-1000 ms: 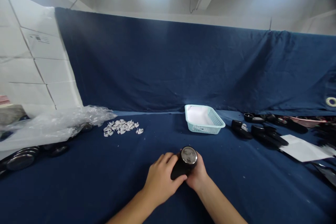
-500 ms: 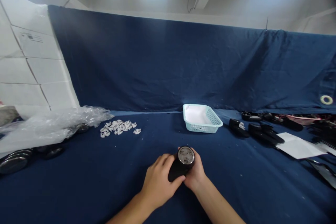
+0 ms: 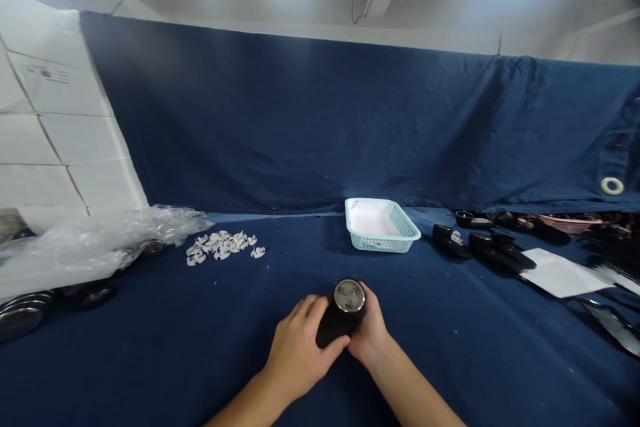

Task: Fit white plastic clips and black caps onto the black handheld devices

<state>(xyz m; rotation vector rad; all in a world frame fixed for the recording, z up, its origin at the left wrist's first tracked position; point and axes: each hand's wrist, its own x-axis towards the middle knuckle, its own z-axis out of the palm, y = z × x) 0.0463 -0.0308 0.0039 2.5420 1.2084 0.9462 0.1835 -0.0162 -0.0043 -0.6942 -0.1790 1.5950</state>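
Both hands hold a black fabric shaver [image 3: 336, 321] low in the middle of the view, over the blue-covered table. Its round, perforated metal head faces up and toward me. My left hand [image 3: 303, 343] wraps the near left side of the body, its thumb lying across the front. On the right and behind, my right hand [image 3: 371, 330] grips the body, with most of its fingers hidden by the shaver. Beyond the hands to the left lies a loose pile of small white plastic parts [image 3: 221, 244].
A light blue basket [image 3: 384, 244] with a white lining stands at the back. Black shaver-like bodies [image 3: 493, 250] and a white paper sheet [image 3: 565, 273] lie to the right. Clear plastic wrap [image 3: 100, 240] and round black parts [image 3: 23, 315] are at left, near stacked white boxes [image 3: 35, 140].
The camera view has turned a little, so the surroundings sit slightly further left. Both hands keep the same hold on the fabric shaver.
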